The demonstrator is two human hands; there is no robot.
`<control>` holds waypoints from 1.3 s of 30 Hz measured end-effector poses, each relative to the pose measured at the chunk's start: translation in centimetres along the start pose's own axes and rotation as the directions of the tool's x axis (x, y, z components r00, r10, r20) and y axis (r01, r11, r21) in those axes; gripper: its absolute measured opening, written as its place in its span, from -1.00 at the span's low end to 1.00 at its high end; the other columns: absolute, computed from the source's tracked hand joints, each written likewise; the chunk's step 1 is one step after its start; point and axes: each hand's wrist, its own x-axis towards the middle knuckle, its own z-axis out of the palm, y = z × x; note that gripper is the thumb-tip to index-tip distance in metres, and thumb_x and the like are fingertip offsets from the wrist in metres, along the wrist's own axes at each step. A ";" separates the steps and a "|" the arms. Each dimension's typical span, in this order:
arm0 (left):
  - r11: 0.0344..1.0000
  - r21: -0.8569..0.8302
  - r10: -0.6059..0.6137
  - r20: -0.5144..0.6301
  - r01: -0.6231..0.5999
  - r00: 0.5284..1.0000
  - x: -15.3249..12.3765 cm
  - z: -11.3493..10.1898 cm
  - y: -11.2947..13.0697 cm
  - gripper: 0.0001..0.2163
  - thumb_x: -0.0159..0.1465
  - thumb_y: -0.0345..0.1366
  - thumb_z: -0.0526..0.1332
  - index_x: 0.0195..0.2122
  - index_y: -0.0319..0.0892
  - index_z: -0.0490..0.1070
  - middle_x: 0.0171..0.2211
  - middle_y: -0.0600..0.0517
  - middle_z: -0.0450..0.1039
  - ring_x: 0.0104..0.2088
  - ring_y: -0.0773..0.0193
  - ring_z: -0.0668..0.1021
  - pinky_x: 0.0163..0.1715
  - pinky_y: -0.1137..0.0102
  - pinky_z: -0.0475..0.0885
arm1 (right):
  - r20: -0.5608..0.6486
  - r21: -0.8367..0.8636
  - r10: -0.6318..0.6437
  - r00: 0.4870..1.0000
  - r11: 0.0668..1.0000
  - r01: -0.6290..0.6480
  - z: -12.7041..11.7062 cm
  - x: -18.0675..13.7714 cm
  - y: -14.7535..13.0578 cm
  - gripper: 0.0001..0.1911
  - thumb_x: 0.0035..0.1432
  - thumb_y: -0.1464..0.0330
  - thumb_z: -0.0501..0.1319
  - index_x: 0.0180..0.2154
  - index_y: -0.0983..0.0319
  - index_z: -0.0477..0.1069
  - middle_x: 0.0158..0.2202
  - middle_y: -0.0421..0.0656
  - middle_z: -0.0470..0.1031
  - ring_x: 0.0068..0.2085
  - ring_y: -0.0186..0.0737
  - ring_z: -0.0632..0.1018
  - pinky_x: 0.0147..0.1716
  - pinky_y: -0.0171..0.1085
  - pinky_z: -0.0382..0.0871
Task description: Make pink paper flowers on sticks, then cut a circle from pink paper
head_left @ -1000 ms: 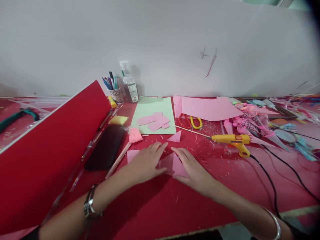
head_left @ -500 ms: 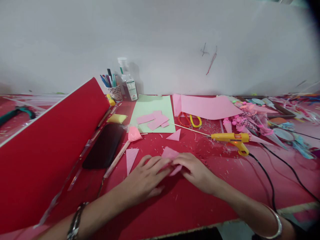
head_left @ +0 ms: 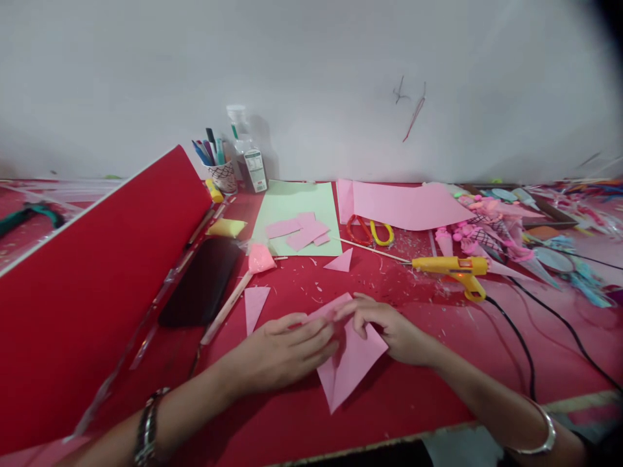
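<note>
At eleven o'clock, a patterned cup held pens; a clear bottle beside it held dark liquid. At six o'clock over the red surface, creased pink paper showed a sharp near corner. The right hand pinched it with bent fingers; the left hand laid its fingers together over the nine o'clock side, thumb hidden, grip impossible to tell.

This looks like a craft workspace: a red table with paper scraps, creased pink paper near the middle, a yellow glue gun and pink cones at right, and a pen cup far left.
</note>
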 end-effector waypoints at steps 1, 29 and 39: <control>1.000 0.024 0.014 -0.015 -0.014 1.000 0.0 0.2 0.2 -0.75 0.24 -0.45 -0.06 -0.15 -0.16 0.33 -0.16 0.07 0.41 -0.16 0.31 0.38 -0.12 0.39 0.16 | 0.023 -0.004 -0.012 1.000 1.000 0.013 -0.1 -0.1 0.1 -0.81 -0.03 0.62 0.03 -0.52 0.23 0.18 -0.17 -0.15 0.40 -0.08 -0.31 0.38 0.00 -0.19 0.07; 0.816 -0.262 -0.516 0.070 0.515 0.854 0.1 1.5 2.0 -0.73 0.24 -0.27 0.00 -0.56 -0.18 0.35 -0.56 0.09 0.39 -0.55 0.37 0.42 -0.59 0.48 0.24 | -0.182 -0.359 0.284 0.941 0.872 -0.333 1.2 -3.0 -1.1 -0.77 0.16 0.35 0.04 -0.48 0.25 0.36 -0.40 -0.17 0.38 -0.35 -0.31 0.39 -0.35 -0.33 0.26; 0.813 -0.147 -0.552 0.111 0.563 0.826 0.5 1.7 1.6 -0.69 0.22 -0.22 -0.01 -0.64 -0.17 0.25 -0.67 0.11 0.28 -0.62 0.37 0.34 -0.61 0.44 0.10 | -0.255 -0.539 0.340 0.905 0.727 -0.425 1.9 -2.4 -0.7 -0.64 0.14 0.28 0.04 -0.65 0.26 0.23 -0.57 -0.22 0.25 -0.51 -0.35 0.29 -0.49 -0.36 0.12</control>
